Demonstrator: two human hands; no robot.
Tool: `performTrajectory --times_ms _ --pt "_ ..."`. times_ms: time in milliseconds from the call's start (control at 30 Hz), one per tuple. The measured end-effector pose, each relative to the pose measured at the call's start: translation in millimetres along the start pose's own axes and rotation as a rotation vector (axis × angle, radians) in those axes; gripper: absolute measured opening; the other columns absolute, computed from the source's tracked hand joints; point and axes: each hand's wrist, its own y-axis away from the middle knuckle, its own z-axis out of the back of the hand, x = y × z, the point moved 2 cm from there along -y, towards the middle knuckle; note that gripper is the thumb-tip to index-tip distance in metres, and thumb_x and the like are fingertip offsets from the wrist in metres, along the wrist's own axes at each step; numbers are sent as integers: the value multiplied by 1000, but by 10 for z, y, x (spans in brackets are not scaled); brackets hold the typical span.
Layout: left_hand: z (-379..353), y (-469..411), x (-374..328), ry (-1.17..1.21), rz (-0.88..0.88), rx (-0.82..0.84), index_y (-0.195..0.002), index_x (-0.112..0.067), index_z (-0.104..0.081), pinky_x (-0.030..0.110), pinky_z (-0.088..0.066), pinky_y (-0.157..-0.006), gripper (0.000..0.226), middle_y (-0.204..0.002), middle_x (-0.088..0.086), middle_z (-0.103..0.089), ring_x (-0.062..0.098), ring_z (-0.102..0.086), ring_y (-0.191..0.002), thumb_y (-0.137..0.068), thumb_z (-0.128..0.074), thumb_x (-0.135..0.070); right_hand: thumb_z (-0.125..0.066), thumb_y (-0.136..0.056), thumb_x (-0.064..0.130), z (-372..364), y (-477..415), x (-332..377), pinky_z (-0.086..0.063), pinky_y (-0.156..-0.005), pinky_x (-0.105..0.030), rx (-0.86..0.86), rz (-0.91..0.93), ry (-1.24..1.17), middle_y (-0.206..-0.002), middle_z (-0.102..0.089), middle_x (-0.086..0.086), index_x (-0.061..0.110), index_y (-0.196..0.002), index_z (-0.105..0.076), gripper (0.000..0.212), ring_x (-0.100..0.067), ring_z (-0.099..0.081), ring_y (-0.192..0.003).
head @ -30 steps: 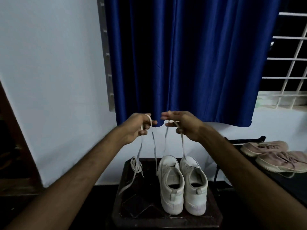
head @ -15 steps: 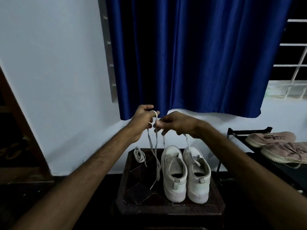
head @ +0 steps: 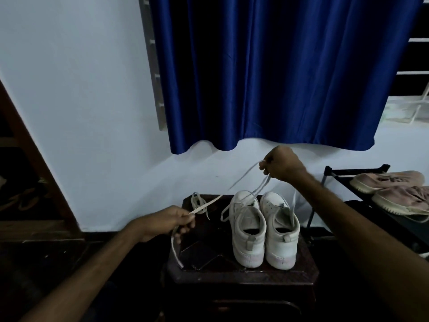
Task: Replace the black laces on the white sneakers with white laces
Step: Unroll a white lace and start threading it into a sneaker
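Note:
Two white sneakers [head: 264,228] stand side by side, heels toward me, on a dark stool [head: 243,273]. A white lace [head: 241,180] stretches between my hands. My left hand [head: 169,223] pinches it low at the stool's left side, and a loose end curves down below the fingers. My right hand [head: 282,165] grips the lace raised above the sneakers' toes, from where strands drop to the left sneaker. A second white lace [head: 197,202] lies bundled on the stool's far left corner.
A blue curtain [head: 267,70] hangs over the window behind. A black rack [head: 334,175] at the right holds a pair of pinkish shoes [head: 394,189]. Dark wooden furniture [head: 27,182] stands at the left.
My hands were together high above the sneakers. They have drawn apart: the left went down and left with the lace, the right moved right. The view tilted down.

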Motion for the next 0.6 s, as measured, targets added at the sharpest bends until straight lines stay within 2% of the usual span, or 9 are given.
performTrajectory --times_ms 33,100,200,267,300,367,433,533,600 --pt "15 40 23 60 16 1 -87 -9 -60 23 -46 -50 48 -60 -2 -45 8 -40 -47 -80 -63 -56 -67 -90 15 -43 30 7 -60 -77 -38 51 2 26 -76 -74 -2 9 -88 -76 12 -14 -69 -67" --pt "10 103 -80 213 2 -42 -88 -11 -56 20 -33 -43 37 -58 -4 -38 7 -31 -46 -86 -56 -48 -66 -90 12 -135 116 101 -58 -79 -32 220 60 114 -89 -75 -6 7 -100 -74 14 -17 -71 -76" --pt "5 159 -531 724 -168 -148 -85 -13 -52 15 -23 -33 19 -54 -6 -34 4 -28 -39 -93 -48 -30 -63 -91 7 -177 189 382 -56 -81 -26 362 175 110 -95 -75 -6 10 -113 -69 23 -15 -72 -78" --pt "7 161 -816 1002 -289 -213 -83 -14 -52 14 -22 -31 18 -53 -7 -35 3 -29 -38 -96 -45 -23 -53 -94 -1 -102 230 596 -53 -56 -19 320 174 -184 -97 -76 -9 9 -110 -69 24 -15 -72 -70" --pt "-8 149 -926 1069 -320 -250 -82 -14 -52 14 -21 -31 20 -53 -7 -37 3 -30 -37 -99 -43 -22 -47 -96 -3 -60 245 696 -43 -45 -15 321 138 -399 -98 -75 -10 8 -108 -67 25 -15 -72 -72" --pt "-116 79 -1069 1045 -322 -311 -86 -15 -54 14 -19 -30 20 -56 -7 -40 2 -30 -36 -101 -44 -23 -38 -99 -5 12 276 874 -29 -39 -13 366 42 -857 -97 -74 -8 7 -107 -63 29 -13 -71 -75" --pt "-300 15 -1123 855 -261 -353 -98 -15 -60 14 -18 -31 19 -66 -6 -43 1 -28 -40 -100 -51 -31 -33 -100 -8 30 274 1002 -27 -38 -11 402 -18 -1202 -95 -71 -7 7 -105 -60 31 -8 -70 -70" --pt "-558 -59 -1083 489 -191 -363 -112 -14 -67 13 -19 -35 34 -79 -4 -45 2 -29 -48 -97 -54 -42 -31 -100 -9 16 297 1084 -33 -40 -10 391 -55 -1426 -97 -67 -9 6 -104 -58 31 -8 -71 -66" --pt "-677 -95 -1038 372 -200 -319 -107 -12 -71 13 -19 -37 32 -74 -4 -43 2 -29 -47 -99 -53 -38 -31 -101 -6 -25 324 1044 -42 -48 -12 368 -60 -1431 -99 -67 -10 4 -110 -56 28 -10 -70 -70"
